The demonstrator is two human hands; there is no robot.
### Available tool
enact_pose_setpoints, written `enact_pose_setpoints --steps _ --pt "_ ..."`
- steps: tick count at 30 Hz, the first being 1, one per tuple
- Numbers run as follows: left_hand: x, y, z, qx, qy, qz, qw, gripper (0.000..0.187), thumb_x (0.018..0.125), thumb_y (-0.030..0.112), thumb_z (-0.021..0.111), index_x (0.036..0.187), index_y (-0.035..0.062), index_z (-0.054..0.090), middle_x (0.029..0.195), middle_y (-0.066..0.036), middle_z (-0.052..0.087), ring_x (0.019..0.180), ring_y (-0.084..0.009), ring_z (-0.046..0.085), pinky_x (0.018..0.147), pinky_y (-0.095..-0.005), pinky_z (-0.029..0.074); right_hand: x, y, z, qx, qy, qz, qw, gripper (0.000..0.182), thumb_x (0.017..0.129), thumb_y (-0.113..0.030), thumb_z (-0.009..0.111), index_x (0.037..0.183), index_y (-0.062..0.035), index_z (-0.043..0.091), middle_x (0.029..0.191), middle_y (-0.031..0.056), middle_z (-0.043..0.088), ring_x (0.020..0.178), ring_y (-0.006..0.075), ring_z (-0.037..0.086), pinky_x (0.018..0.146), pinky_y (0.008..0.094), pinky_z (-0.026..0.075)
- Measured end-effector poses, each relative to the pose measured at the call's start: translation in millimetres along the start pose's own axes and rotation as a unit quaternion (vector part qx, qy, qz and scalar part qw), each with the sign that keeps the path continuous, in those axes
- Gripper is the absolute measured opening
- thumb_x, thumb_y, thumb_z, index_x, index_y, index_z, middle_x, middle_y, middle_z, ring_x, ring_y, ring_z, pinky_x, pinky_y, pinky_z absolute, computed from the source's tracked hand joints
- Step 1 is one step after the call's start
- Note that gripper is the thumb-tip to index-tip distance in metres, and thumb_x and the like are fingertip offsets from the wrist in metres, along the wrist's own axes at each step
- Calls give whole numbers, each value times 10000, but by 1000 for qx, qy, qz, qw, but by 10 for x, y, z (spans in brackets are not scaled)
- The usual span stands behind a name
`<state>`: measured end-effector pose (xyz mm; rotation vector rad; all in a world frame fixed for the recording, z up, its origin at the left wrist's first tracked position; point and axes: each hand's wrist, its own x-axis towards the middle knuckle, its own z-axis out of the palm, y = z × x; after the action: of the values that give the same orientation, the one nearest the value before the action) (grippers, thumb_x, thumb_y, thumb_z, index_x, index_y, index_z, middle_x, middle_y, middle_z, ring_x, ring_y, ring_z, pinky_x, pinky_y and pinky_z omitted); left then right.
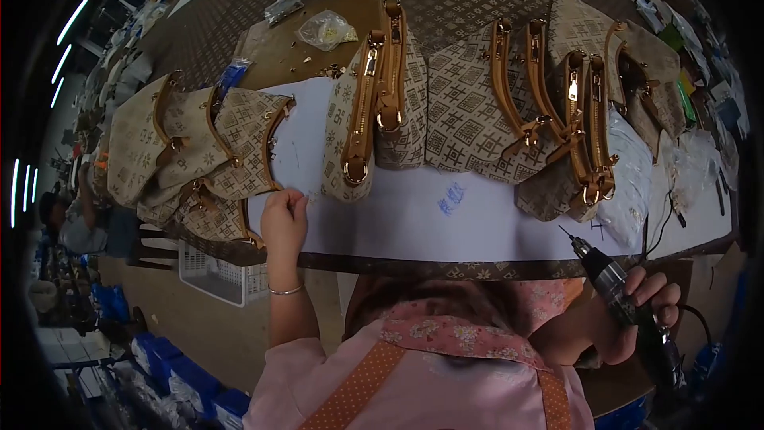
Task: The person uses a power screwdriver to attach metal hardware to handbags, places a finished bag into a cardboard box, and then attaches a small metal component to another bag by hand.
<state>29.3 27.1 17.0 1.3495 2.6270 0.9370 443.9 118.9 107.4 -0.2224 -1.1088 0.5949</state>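
Note:
My right hand [654, 300] is wrapped round a dark power drill [611, 280], whose thin bit points up and left towards the table edge. A black cord runs from the tool. My left hand [284, 219] is closed at the tan-trimmed edge of a patterned handbag [248, 115] in the left-hand pile; the fingertips are partly hidden. Two handbags with zipped tan tops [364, 103] stand mid-table. More patterned handbags [473, 103] lean together on the right, with gold zips and rings.
White paper [382, 223] with blue scribbles covers the table's near side. Behind lie a brown board [310, 64] with small metal bits and a clear plastic bag [326, 30]. Plastic-wrapped goods [625, 183] lie at right. A white crate [215, 275] stands on the floor below. A person sits far left.

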Motion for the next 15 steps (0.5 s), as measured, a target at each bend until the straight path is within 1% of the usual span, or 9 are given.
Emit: enact_pose_setpoints --steps 2,5,6,7,9,10,12,14,15 --pt "37 -9 -2 43 -6 18 999 88 769 75 609 776 -2 567 741 -144 539 660 -284 536 612 -350 433 -17 -9 11 4 -9 8 1000 380 619 -140 634 950 -106 452 835 29 317 716 151 406 574 267 350" --pt "45 -39 -65 -6 -7 26 1000 85 768 56 595 774 -8 539 736 -162 526 653 -294 522 617 -352 429 -13 -63 -2 25 -15 16 999 340 619 -86 589 932 -75 456 843 42 327 733 169 388 613 283 325" --pt "35 -15 -99 -12 -16 13 1000 56 800 37 558 790 -2 520 701 -136 507 635 -238 517 606 -319 424 -3 -72 -6 17 -12 11 1000 340 619 -86 589 932 -75 456 843 42 327 733 169 388 613 283 325" --pt "22 24 -119 -14 -21 18 1000 56 800 37 558 790 -2 520 701 -136 507 635 -238 517 606 -319 424 5 -81 -10 26 -8 14 1000 340 613 -87 594 922 -79 453 840 39 329 726 165 391 610 278 328" --pt "-8 147 -199 -135 9 -29 990 56 843 36 527 798 4 518 675 -73 493 611 -143 497 579 -257 411 19 -99 0 34 -4 16 999 340 607 -88 598 913 -84 450 837 36 331 719 160 394 606 273 332" --pt "-35 241 -230 -136 6 -27 990 56 843 36 527 798 4 518 675 -73 493 611 -143 497 579 -257 411 25 -114 16 40 6 22 999 355 609 -102 628 905 -94 432 836 32 324 714 154 404 586 266 347" --pt "-156 565 -269 -405 10 10 914 78 877 14 457 819 38 503 720 -16 489 571 -66 420 537 -188 356 25 -120 56 43 16 28 999 376 612 -116 658 897 -104 414 836 28 317 709 148 414 566 258 363" --pt "-350 912 -321 -484 -94 25 870 80 877 12 467 850 -2 542 773 -12 499 591 -68 461 553 -190 382 25 -106 112 128 27 47 990 367 594 -60 622 912 -81 440 829 21 337 679 134 401 595 248 363" --pt "-425 1084 -294 -504 -182 58 842 91 880 10 460 867 -2 550 772 -14 502 595 -68 468 548 -193 386 21 -110 148 124 27 46 991 367 594 -60 622 912 -81 440 829 21 337 679 134 401 595 248 363"
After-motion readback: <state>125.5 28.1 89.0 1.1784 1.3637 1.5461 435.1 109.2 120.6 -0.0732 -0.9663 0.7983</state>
